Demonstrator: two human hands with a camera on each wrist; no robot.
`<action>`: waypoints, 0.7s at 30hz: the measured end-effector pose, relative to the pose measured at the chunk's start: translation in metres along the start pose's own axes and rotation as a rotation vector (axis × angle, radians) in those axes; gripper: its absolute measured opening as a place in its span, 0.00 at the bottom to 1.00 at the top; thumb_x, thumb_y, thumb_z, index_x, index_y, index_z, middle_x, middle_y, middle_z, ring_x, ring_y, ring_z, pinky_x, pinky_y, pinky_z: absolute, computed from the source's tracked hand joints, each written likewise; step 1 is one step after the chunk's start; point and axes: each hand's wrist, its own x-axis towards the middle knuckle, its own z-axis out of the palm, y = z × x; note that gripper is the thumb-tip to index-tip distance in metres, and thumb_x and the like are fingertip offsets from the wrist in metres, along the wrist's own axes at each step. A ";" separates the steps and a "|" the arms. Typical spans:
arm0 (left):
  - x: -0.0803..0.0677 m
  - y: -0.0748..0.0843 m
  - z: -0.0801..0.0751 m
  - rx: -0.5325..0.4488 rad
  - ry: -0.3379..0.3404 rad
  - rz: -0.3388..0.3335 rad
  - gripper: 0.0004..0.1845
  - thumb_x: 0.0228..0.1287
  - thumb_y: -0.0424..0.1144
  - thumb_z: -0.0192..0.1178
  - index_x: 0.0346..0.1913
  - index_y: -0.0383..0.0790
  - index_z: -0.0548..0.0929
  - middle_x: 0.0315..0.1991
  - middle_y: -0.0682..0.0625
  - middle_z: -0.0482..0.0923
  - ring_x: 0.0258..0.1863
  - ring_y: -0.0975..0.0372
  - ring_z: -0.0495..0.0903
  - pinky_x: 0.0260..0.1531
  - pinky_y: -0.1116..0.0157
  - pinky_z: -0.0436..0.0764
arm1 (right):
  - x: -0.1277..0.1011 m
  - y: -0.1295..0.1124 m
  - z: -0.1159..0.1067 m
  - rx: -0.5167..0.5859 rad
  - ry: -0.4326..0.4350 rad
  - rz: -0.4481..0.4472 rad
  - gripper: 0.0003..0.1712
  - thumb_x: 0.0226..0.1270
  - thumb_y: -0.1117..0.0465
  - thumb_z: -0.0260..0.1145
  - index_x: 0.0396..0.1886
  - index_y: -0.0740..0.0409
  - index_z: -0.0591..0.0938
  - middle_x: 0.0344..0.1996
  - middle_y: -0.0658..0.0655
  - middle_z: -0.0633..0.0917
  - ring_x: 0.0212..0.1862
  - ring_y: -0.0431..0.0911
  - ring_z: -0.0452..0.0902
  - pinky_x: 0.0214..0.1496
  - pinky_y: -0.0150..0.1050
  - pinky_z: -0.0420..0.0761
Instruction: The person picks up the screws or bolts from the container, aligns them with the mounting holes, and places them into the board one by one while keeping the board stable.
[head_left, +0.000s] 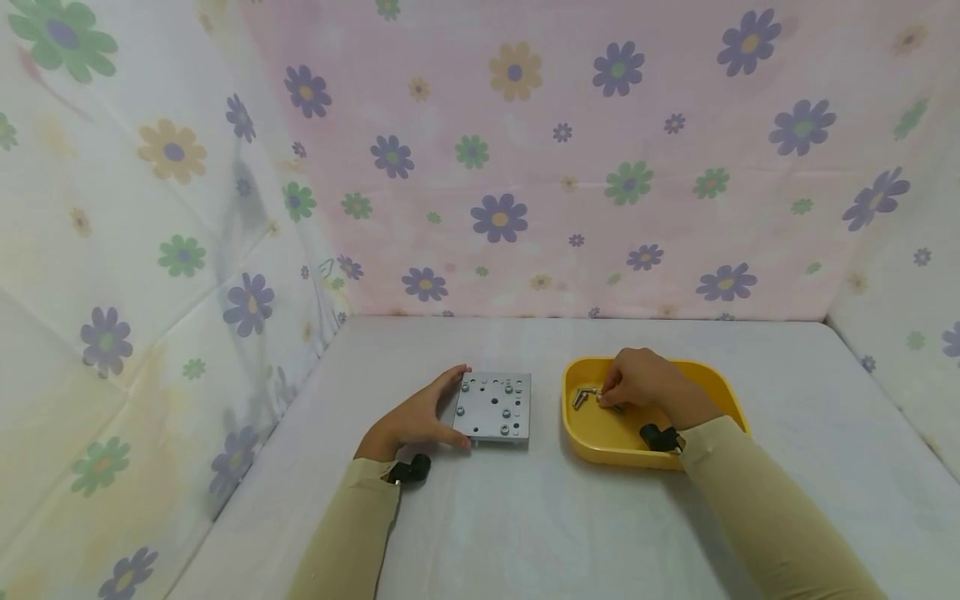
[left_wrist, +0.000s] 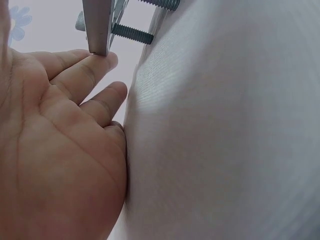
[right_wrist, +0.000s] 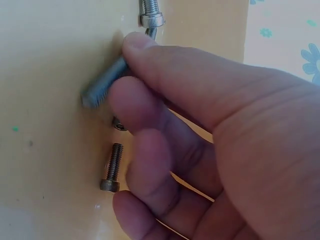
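L fingers [left_wrist: 87, 75] were spread, touching plate [head_left: 480, 417] to their R; R fingers [right_wrist: 131, 100] pinched a bolt [right_wrist: 106, 82] in yel. tray [head_left: 592, 437], other bolts [right_wrist: 114, 167] nearby. White desk [head_left: 525, 517] below, floral cloth [head_left: 420, 50] beyond.

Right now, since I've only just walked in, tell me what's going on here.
A person's left hand holds the left side of a drilled metal plate, which has several socket-head screws set in it, their threaded shanks sticking out beneath. The right hand is in the yellow tray, pinching a loose screw between thumb and finger. More loose screws lie in the tray.
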 end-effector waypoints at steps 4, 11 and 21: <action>-0.001 -0.001 0.000 -0.007 0.005 -0.013 0.72 0.35 0.50 0.88 0.84 0.54 0.51 0.82 0.59 0.54 0.83 0.60 0.49 0.81 0.47 0.47 | 0.001 -0.001 0.001 0.005 -0.002 0.000 0.09 0.62 0.50 0.78 0.37 0.49 0.92 0.32 0.49 0.87 0.35 0.46 0.77 0.40 0.38 0.78; 0.000 -0.001 -0.002 -0.007 0.003 -0.019 0.72 0.35 0.51 0.88 0.84 0.55 0.52 0.82 0.58 0.56 0.83 0.59 0.51 0.81 0.47 0.48 | 0.003 -0.001 0.001 0.000 -0.002 0.001 0.09 0.61 0.50 0.79 0.36 0.47 0.91 0.33 0.49 0.87 0.36 0.46 0.76 0.40 0.38 0.77; 0.000 0.000 -0.001 -0.031 0.003 -0.024 0.72 0.33 0.52 0.88 0.83 0.55 0.53 0.81 0.58 0.57 0.83 0.58 0.51 0.81 0.45 0.47 | 0.000 0.001 -0.001 0.016 0.001 -0.066 0.06 0.61 0.52 0.78 0.35 0.47 0.92 0.34 0.49 0.87 0.36 0.45 0.76 0.40 0.38 0.78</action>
